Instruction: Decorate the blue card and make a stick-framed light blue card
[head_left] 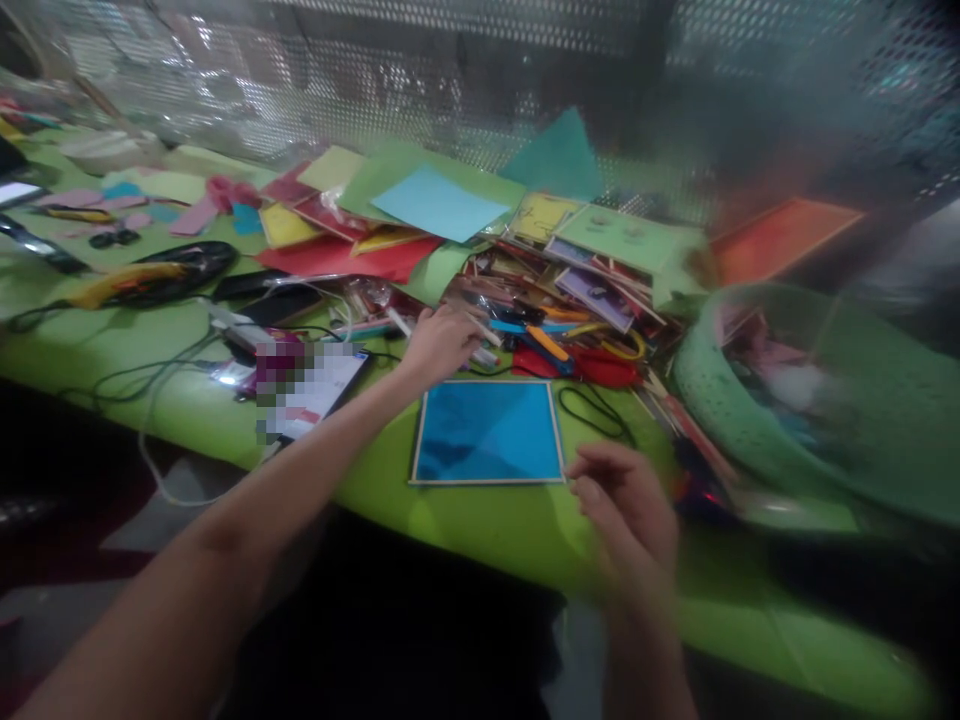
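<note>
A blue square sheet on a pale board [487, 432] lies on the green table [480, 525] in front of me. My left hand [442, 345] reaches past its far left corner into a heap of pens and markers [540, 335], fingers closed around a white pen-like stick. My right hand [626, 505] hovers near the blue sheet's near right corner, fingers loosely curled, nothing visible in them; it is blurred by motion.
Coloured paper sheets [439, 205] pile up at the back. A green perforated basket [757, 420] stands at the right. A tablet or card [315, 385], cables [157, 380] and a yellow-black tool [142, 280] lie at the left. Metal mesh [480, 80] backs the table.
</note>
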